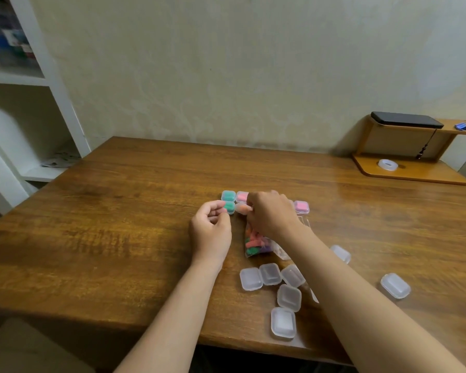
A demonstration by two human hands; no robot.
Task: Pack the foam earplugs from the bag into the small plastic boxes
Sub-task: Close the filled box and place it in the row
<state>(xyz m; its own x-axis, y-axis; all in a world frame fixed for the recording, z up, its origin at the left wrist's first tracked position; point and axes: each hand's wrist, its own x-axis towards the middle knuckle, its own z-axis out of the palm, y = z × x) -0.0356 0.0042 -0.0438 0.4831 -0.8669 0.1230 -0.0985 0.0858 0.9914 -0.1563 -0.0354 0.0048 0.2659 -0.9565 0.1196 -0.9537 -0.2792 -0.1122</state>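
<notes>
Centrally, right hand [269, 214] pinches clear rounded box [237, 207] (orange foam [243, 210] inside).

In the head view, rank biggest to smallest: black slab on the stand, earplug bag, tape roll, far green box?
1. Black slab
2. Bag, partly under the right hand
3. Tape roll and green box look about alike; the roll lies farther off, so unranked.

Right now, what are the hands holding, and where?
The right hand pinches an orange foam earplug by one end. The left hand touches the small clear plastic box of green earplugs; a grip cannot be told.
</notes>
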